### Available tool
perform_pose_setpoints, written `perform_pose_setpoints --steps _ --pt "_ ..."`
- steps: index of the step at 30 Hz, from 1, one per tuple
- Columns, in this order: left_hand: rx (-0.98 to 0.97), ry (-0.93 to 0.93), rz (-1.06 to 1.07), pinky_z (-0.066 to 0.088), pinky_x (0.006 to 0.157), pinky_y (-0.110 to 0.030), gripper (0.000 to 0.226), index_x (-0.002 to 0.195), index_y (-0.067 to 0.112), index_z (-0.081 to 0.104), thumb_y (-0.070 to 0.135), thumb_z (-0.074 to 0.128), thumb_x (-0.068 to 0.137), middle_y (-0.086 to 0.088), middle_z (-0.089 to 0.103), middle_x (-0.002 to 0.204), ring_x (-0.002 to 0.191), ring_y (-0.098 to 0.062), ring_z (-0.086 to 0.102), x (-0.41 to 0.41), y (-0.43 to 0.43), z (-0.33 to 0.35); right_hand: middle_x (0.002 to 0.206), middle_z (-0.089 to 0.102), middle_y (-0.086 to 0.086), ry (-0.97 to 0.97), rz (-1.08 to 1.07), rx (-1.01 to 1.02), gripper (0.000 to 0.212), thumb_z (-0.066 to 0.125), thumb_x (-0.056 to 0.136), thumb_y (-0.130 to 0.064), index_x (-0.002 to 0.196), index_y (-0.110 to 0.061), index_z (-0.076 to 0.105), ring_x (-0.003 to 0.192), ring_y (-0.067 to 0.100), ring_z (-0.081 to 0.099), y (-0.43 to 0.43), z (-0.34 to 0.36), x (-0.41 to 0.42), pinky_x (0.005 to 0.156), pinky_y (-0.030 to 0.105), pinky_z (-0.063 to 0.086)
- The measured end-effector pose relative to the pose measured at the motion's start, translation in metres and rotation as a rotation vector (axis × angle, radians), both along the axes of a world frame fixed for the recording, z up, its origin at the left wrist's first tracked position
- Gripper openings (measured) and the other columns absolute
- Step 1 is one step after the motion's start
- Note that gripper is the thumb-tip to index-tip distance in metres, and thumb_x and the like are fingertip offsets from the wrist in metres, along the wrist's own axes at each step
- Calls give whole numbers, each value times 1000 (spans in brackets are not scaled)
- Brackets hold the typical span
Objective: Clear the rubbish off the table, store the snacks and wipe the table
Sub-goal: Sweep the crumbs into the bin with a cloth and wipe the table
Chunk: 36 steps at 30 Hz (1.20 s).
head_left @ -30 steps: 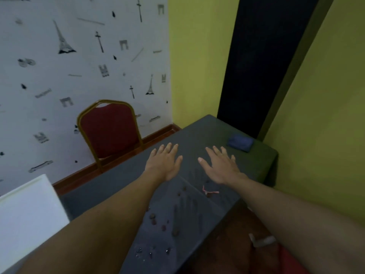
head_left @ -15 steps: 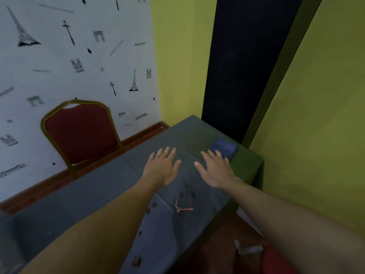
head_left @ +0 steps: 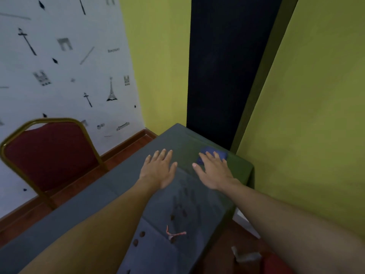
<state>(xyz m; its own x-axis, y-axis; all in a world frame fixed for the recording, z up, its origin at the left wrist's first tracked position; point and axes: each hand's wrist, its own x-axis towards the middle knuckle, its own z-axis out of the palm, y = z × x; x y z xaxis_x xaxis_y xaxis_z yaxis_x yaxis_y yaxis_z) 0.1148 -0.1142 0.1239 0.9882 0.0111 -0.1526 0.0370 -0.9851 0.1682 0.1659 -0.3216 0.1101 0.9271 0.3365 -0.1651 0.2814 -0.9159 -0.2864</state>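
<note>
A grey-green cloth covers the table (head_left: 110, 186). Near its far right corner lies a folded blue cloth (head_left: 205, 153). My right hand (head_left: 214, 171) is stretched out flat, palm down, its fingertips over the near edge of the blue cloth. Whether they touch it I cannot tell. My left hand (head_left: 159, 170) hovers flat and open over the table's middle, holding nothing. Closer to me a scrap of pink wrapper (head_left: 174, 233) and several small brown crumbs (head_left: 139, 237) lie on the tablecloth.
A red chair with a gold frame (head_left: 49, 155) stands beyond the table's left side against the patterned white wall. Yellow walls and a dark panel close in behind and right. A pale scrap (head_left: 245, 256) and something red (head_left: 276, 264) lie on the floor at the lower right.
Both hands have moved forward toward the table's far corner; the right hand now covers part of the blue cloth. The view has shifted right, so the white object at left is out of frame.
</note>
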Motion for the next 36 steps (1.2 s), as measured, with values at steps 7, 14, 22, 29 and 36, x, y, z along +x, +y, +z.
perform_pose_setpoints --steps 7,14,22,29,36 --pt "-22 28 43 3 123 -45 63 158 21 5 51 17 103 -4 5 166 153 -26 1 49 -7 -19 166 23 5 17 34 -7 71 25 101 -64 159 -22 24 155 29 9 -4 -20 51 122 56 13" --pt "-73 107 100 3 123 -44 61 158 21 7 48 17 104 -3 5 166 153 -25 0 97 -18 -62 161 34 4 78 73 -29 66 32 103 -58 156 -20 31 152 30 20 -16 -60 109 121 52 19" --pt "-109 301 179 1 121 -50 67 158 23 2 51 26 102 -6 0 166 150 -40 -7 124 -39 -152 154 42 12 192 137 -103 60 46 103 -42 156 -17 32 141 31 36 -41 -134 158 112 41 37" --pt "-82 473 235 -8 118 -56 69 152 36 -22 61 15 99 5 -30 160 146 -33 -28 99 -36 -217 163 22 11 267 120 -119 63 50 103 -35 159 -18 25 148 31 22 -55 -184 177 119 38 27" --pt "-94 515 251 -18 114 -54 68 147 38 -31 64 8 97 10 -44 148 140 -29 -39 100 -36 -226 130 47 19 197 115 -133 49 50 92 -4 141 -12 44 117 39 47 -40 -187 198 96 42 43"
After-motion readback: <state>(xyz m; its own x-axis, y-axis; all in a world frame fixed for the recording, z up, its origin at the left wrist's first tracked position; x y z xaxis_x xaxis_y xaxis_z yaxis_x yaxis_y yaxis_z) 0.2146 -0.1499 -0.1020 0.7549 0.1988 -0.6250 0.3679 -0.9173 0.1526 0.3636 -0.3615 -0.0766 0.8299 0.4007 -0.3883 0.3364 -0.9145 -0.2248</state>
